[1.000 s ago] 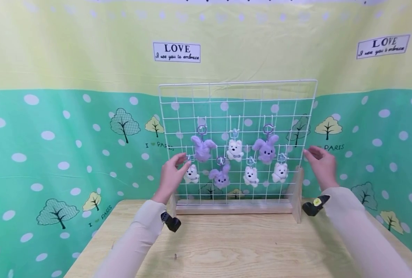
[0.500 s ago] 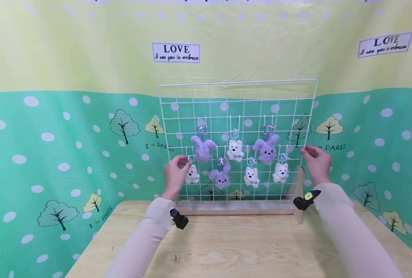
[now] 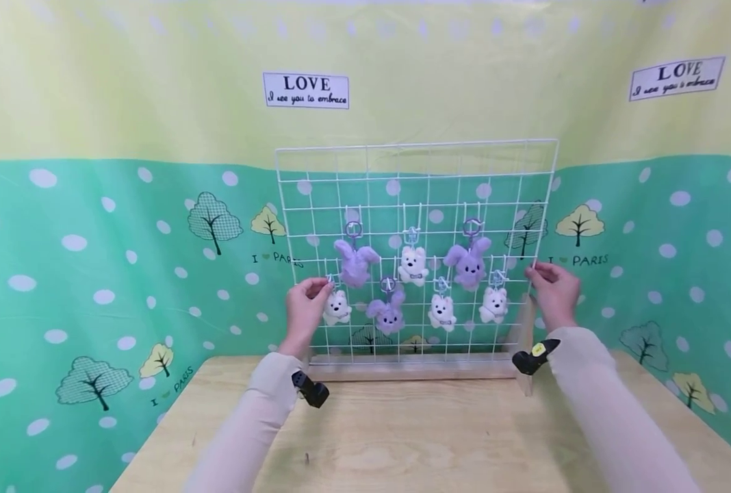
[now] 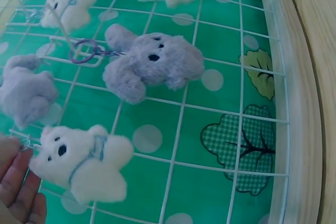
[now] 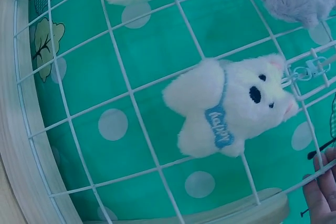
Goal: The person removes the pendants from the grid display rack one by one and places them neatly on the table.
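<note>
A white wire grid rack [image 3: 415, 142] stands upright in a wooden base [image 3: 415, 373], hung with plush keychains on hooks. At its left side, my left hand [image 3: 306, 308] pinches the clasp of a white plush bear keychain [image 3: 337, 308]; the left wrist view shows the fingers [image 4: 21, 187] at the clasp above that bear [image 4: 89, 163]. My right hand [image 3: 555, 291] grips the rack's right edge wire between thumb and fingers, close to a white bear [image 3: 494, 305]. In the right wrist view, fingertips [image 5: 317, 192] meet the edge wire, and the thumb is out of sight.
Purple rabbit keychains [image 3: 467, 263] and more white bears [image 3: 413, 266] hang between the hands. The rack stands at the back of a light wooden table [image 3: 396, 438], before a green and yellow curtain [image 3: 113, 239]. A small dark mark [image 3: 306, 458] shows on the tabletop.
My left hand has moved slightly right and onto the left bear's clasp. The right hand has come in leftward to the rack's edge. The keychains hang as before.
</note>
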A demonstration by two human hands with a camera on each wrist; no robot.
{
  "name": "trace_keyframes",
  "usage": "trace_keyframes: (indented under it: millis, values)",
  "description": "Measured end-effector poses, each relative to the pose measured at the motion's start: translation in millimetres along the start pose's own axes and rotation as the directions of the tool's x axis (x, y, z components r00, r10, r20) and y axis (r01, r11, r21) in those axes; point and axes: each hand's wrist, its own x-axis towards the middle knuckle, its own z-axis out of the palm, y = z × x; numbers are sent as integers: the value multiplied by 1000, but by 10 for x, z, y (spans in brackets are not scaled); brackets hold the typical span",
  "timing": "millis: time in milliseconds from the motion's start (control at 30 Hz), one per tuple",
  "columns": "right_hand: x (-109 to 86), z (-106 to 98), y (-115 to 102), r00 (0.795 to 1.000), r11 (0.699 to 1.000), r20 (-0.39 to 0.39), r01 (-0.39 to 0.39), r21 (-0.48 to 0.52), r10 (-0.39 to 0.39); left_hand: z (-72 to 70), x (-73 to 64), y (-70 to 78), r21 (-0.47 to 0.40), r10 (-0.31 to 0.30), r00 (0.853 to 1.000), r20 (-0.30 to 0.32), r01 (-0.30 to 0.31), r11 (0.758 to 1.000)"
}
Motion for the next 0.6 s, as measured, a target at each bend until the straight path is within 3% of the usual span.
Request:
trace_keyframes:
  millis: [400, 600]
  values:
    - [35, 58, -19, 1000, 999, 0, -12, 31, 12, -206, 15, 216, -54, -46, 997, 63, 49, 997]
    - [38, 52, 59, 999, 999, 3, -37, 22, 37, -257, -104, 272, -86, -120, 985, 127, 132, 988]
